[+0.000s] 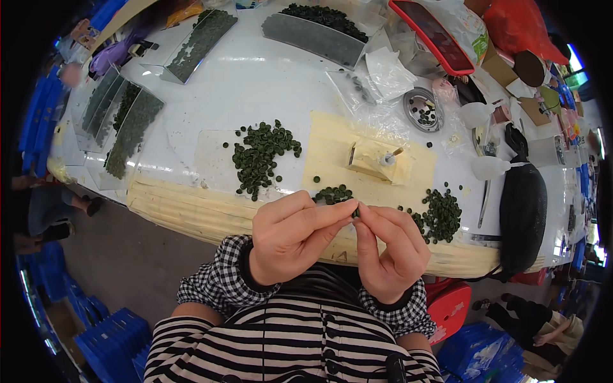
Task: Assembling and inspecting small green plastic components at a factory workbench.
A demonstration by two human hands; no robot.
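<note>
My left hand (286,235) and my right hand (394,247) meet fingertip to fingertip over the near edge of the table. Between them they pinch a small dark green disc (356,213), partly covered by the fingers. Just behind the left fingertips lies a small heap of similar green discs (334,194) on a yellow sheet (324,143). A larger pile of discs (262,156) spreads to the left, and another pile (442,215) sits beside my right hand. Beyond the hands stands a yellow-wrapped block (370,169) with a small upright peg (389,157).
Clear bins of green discs stand at the far side (313,35) and far left (137,127). A round metal dish (422,110), crumpled white tissue (388,73) and a red-cased phone (434,35) lie far right. A black bag (523,217) hangs over the right edge.
</note>
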